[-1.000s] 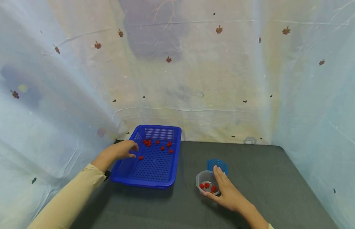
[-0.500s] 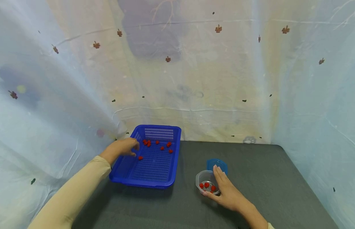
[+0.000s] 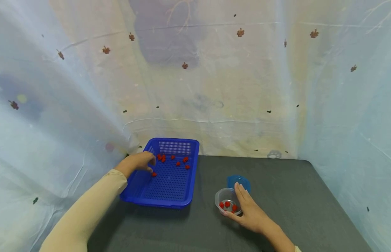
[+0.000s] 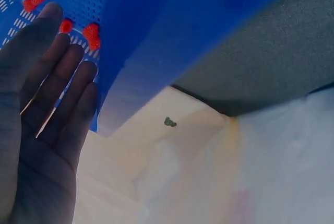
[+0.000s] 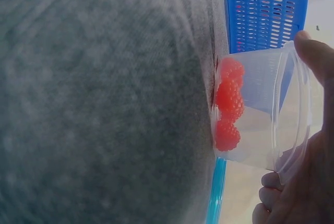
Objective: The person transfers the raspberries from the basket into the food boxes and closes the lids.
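Note:
My left hand [image 3: 140,162] hovers inside the left edge of the blue perforated basket [image 3: 170,201], fingers loosely bent and nothing between them. Several red raspberries [image 3: 178,163] lie scattered on the basket floor; one raspberry [image 3: 154,174] is just below the left fingertips. In the left wrist view the palm and spread fingers [image 4: 78,83] show holding nothing. On the right, my right hand [image 3: 250,211] holds a clear plastic container [image 3: 220,196] by its rim, thumb at the near side and fingers at the far side. Several raspberries [image 5: 229,104] rest at its bottom.
A blue lid [image 3: 239,181] lies flat on the dark table [image 3: 277,185] just behind the container. A pale patterned curtain [image 3: 214,87] hangs behind the table and along both sides.
My left hand has moved right and slightly inward over the basket, nearer the closest raspberry. The right hand and container have stayed in place.

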A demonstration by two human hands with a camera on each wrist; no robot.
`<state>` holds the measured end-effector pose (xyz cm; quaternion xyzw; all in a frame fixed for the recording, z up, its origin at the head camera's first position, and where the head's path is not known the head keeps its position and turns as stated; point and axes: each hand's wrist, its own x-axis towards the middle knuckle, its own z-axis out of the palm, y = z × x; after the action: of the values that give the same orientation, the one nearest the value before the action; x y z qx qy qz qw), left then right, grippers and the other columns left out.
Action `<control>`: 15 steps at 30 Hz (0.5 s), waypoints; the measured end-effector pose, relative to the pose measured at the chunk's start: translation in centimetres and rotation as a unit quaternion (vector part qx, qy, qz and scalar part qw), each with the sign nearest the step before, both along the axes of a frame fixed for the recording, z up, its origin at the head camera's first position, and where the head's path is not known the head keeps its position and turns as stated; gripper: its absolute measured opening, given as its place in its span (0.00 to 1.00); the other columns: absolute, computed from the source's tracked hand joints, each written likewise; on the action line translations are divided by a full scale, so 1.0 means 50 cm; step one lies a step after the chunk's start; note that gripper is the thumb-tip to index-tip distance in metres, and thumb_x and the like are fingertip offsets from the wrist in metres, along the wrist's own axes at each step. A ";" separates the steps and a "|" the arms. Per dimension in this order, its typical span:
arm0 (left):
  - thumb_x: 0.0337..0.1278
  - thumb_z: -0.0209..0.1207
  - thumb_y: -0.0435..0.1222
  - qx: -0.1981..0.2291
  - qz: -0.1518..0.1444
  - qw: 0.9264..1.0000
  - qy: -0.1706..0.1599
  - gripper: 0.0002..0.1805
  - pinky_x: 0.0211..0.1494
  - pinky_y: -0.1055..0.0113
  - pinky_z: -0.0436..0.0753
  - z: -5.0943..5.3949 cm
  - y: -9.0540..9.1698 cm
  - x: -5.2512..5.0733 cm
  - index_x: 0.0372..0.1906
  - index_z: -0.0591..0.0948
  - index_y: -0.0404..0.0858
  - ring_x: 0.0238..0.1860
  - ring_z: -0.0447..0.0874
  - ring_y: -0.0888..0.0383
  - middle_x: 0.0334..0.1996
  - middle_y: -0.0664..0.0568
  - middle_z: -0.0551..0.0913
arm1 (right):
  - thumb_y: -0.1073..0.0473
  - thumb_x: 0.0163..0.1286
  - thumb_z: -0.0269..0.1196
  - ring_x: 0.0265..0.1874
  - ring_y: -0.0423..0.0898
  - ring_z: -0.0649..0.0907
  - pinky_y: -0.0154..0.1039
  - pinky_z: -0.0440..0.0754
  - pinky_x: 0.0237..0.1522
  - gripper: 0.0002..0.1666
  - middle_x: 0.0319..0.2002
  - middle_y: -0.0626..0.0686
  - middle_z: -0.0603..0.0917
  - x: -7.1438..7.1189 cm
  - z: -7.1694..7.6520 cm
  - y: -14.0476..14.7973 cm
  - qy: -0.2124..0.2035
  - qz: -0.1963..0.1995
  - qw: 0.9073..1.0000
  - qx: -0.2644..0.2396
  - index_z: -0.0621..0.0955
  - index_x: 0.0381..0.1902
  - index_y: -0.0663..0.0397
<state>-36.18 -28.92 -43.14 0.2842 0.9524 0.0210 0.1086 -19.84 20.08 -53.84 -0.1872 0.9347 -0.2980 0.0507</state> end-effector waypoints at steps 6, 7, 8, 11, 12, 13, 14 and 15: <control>0.60 0.78 0.37 -0.024 0.022 0.999 -0.016 0.15 0.54 0.52 0.87 0.005 0.010 -0.003 0.47 0.87 0.33 0.45 0.86 0.51 0.42 0.47 0.88 | 0.20 0.70 0.62 0.84 0.70 0.49 0.74 0.57 0.77 0.71 0.88 0.61 0.44 0.001 0.004 0.001 0.005 0.000 1.000 -0.001 0.44 0.88 0.56; 0.60 0.78 0.37 -0.027 0.025 0.999 -0.019 0.15 0.53 0.53 0.87 0.006 0.012 -0.004 0.47 0.87 0.34 0.45 0.86 0.51 0.42 0.48 0.88 | 0.20 0.69 0.62 0.84 0.70 0.49 0.74 0.57 0.77 0.71 0.88 0.61 0.44 0.001 0.005 0.001 0.006 0.000 1.000 -0.002 0.45 0.88 0.57; 0.60 0.78 0.37 -0.031 0.030 0.999 -0.021 0.15 0.53 0.53 0.87 0.006 0.015 -0.003 0.47 0.87 0.34 0.44 0.85 0.52 0.41 0.49 0.87 | 0.20 0.70 0.62 0.84 0.70 0.49 0.74 0.57 0.77 0.71 0.87 0.61 0.44 0.001 0.005 0.001 0.007 0.001 1.000 -0.001 0.45 0.88 0.57; 0.60 0.77 0.36 -0.040 0.040 0.998 -0.029 0.15 0.52 0.55 0.87 0.011 0.027 0.001 0.47 0.87 0.34 0.44 0.85 0.52 0.41 0.49 0.87 | 0.20 0.70 0.62 0.84 0.70 0.50 0.73 0.58 0.77 0.71 0.88 0.61 0.44 0.001 0.003 0.001 0.007 0.001 1.000 0.001 0.45 0.88 0.57; 0.60 0.77 0.36 -0.042 0.045 0.998 -0.033 0.15 0.52 0.54 0.87 0.010 0.031 0.001 0.47 0.87 0.34 0.44 0.86 0.52 0.41 0.49 0.87 | 0.20 0.70 0.62 0.84 0.70 0.50 0.73 0.57 0.77 0.71 0.88 0.61 0.44 0.001 0.002 0.001 0.007 0.001 1.000 0.000 0.45 0.88 0.57; 0.60 0.78 0.36 -0.045 0.052 0.997 -0.035 0.15 0.53 0.54 0.87 0.010 0.035 0.001 0.46 0.87 0.35 0.45 0.86 0.52 0.41 0.49 0.87 | 0.20 0.70 0.62 0.84 0.70 0.50 0.73 0.57 0.77 0.71 0.88 0.61 0.44 0.002 0.001 0.001 0.006 0.001 1.000 0.000 0.44 0.88 0.57; 0.59 0.78 0.36 -0.048 0.060 0.996 -0.037 0.15 0.53 0.54 0.87 0.010 0.039 0.002 0.46 0.87 0.36 0.45 0.86 0.52 0.41 0.50 0.87 | 0.20 0.69 0.62 0.84 0.70 0.50 0.74 0.58 0.77 0.71 0.88 0.61 0.43 0.002 -0.001 0.002 0.006 0.000 1.000 0.000 0.44 0.88 0.56; 0.58 0.79 0.36 -0.050 0.066 0.996 -0.039 0.15 0.54 0.53 0.87 0.008 0.043 0.001 0.46 0.87 0.36 0.46 0.86 0.52 0.41 0.50 0.87 | 0.20 0.69 0.62 0.84 0.69 0.50 0.74 0.57 0.77 0.72 0.88 0.61 0.44 0.002 -0.001 0.001 0.005 0.000 1.000 0.000 0.44 0.88 0.56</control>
<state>-36.14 -26.79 -42.73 0.2140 0.9639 -0.0085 0.1580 -19.75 20.15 -53.91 -0.1889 0.9348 -0.2972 0.0456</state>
